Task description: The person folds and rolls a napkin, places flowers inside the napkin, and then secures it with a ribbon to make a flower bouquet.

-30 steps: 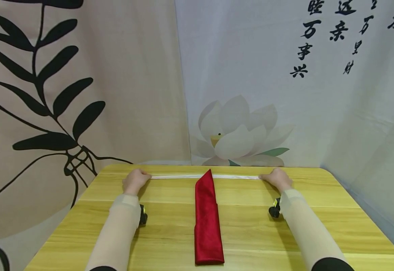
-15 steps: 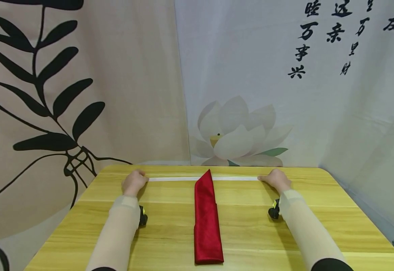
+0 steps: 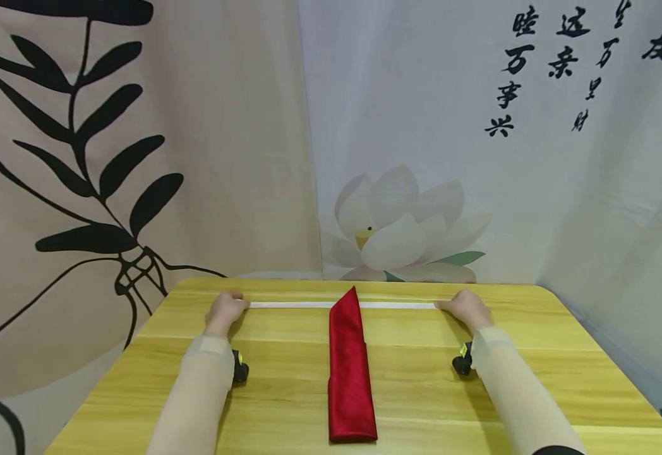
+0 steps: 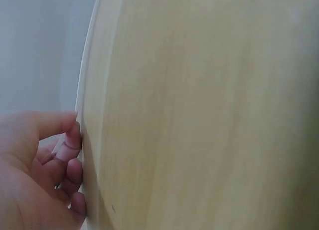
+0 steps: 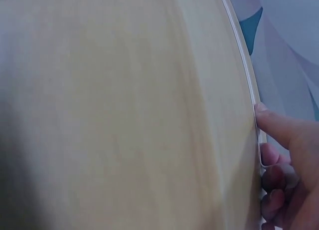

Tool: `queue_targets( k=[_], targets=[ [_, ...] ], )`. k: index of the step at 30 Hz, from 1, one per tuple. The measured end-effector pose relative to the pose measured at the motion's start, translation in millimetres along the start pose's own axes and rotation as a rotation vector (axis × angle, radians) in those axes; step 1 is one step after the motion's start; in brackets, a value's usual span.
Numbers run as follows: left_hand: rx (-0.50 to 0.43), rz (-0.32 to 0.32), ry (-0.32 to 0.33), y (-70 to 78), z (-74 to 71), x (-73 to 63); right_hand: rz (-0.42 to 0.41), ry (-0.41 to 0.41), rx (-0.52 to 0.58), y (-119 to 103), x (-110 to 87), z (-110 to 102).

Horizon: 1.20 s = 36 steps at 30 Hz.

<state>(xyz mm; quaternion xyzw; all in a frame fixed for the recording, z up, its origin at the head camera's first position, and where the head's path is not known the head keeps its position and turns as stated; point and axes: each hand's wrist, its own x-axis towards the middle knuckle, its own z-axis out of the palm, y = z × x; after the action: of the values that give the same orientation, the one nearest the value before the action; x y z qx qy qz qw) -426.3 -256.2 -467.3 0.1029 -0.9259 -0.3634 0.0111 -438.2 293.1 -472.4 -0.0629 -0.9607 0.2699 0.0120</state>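
A thin white ribbon-like strip [image 3: 291, 305] is stretched straight across the far part of the table. My left hand [image 3: 226, 311] pinches its left end between thumb and index finger [image 4: 72, 135], the other fingers curled. Its right end is pinched by my right hand [image 3: 466, 308], whose thumb [image 5: 271, 122] lies along the strip in the right wrist view. Midway between the hands lies a red satin cloth [image 3: 350, 373], folded long and narrow with a pointed far end. Near that point, the cloth covers the middle of the strip in the head view.
The light wooden table [image 3: 285, 385] has rounded far corners. Right behind its far edge hangs a printed curtain [image 3: 240, 158] with dark leaves, a pale lotus and black characters. A small black camera [image 3: 463, 360] sits at each wrist.
Both hands have drawn the strip slightly toward me, and it now runs straighter. The red cloth keeps its place on the table. The head view has shifted a little.
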Motion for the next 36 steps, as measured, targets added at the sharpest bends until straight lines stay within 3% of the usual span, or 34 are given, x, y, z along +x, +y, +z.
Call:
queue_targets(
  k=[12,36],
  targets=[
    [-0.046,0.048,0.049,-10.0,-1.0,-11.7,-0.037,-0.007,0.042,5,-10.0,2],
    [-0.051,0.127,-0.004,-17.7,-9.9,-28.2,-0.081,-0.04,0.04,10,-29.9,0]
  ],
)
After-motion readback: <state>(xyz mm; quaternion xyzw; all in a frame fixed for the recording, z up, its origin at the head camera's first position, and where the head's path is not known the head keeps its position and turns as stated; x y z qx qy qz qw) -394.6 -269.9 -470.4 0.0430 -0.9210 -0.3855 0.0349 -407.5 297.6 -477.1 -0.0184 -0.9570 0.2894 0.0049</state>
